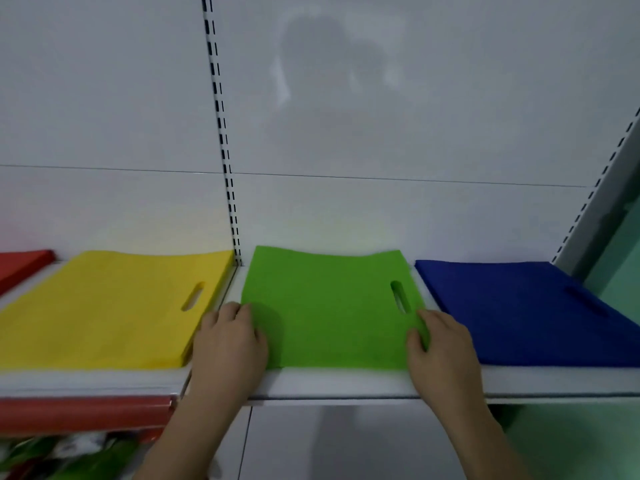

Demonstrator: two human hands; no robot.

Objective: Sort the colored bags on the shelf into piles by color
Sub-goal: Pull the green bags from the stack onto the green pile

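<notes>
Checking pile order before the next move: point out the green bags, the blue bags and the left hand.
green bags (332,306): head view, middle of the top bag.
blue bags (519,306): head view, top bag's face.
left hand (230,337): head view, back of the hand.

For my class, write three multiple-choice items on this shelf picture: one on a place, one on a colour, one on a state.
1. Which pile lies between the yellow and blue piles?
A red B green C white
2. Which colour is the pile at the far left edge?
A red B blue C green
3. Both hands are:
A lifting the yellow pile B hanging idle C at the green pile's side edges

Key: B, the green pile sits between the yellow pile and blue pile; A, the red pile; C, left hand, right hand.
</notes>
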